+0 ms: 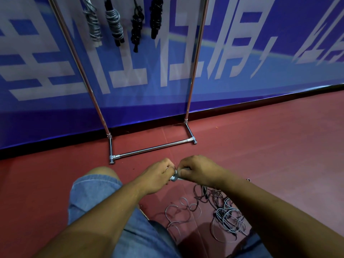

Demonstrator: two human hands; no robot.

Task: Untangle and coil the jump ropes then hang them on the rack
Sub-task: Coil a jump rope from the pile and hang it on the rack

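You are pinching a grey rope (175, 177) between your left hand (158, 175) and right hand (199, 171), fingers curled tight. Four coiled ropes (115, 25) are hanging on the rack (152, 148); a tangled pile (227, 215) is waiting on the floor (260, 136) below your right arm.

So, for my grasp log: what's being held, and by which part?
Left hand and right hand both pinch a grey jump rope; the fingers hide which part.
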